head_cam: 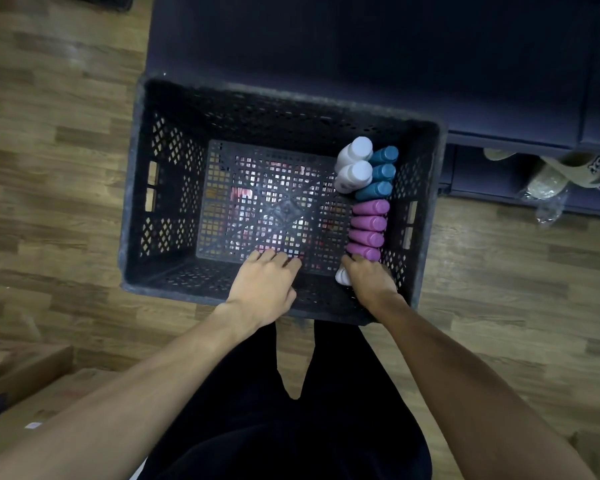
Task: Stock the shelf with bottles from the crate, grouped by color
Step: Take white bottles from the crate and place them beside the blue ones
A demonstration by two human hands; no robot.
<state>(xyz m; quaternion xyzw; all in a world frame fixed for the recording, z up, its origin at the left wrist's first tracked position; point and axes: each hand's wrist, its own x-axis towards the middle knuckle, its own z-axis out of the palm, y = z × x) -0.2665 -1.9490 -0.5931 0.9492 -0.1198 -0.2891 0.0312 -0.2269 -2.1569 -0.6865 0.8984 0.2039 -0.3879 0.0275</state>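
Bottles [368,221] stood along the crate's [160,188] right wall, and with the right hand [369,280] curled round a white one [343,276] and the left hand [265,284] loose and empty, a straight upward lift seemed wisest.

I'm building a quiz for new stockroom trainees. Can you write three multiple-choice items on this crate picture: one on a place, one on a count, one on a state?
1. Where in the crate do the bottles stand?
A. along its right wall
B. in the middle
C. along its left wall

2. How many pink bottles show?
A. two
B. four
C. six

3. What is the right hand doing?
A. hanging outside the crate
B. resting flat on the floor
C. holding a white bottle

Key: 1 A, all bottles line the right wall; 2 B, four pink ones in a row; 3 C, its fingers curl over the white bottle at the row's near end.
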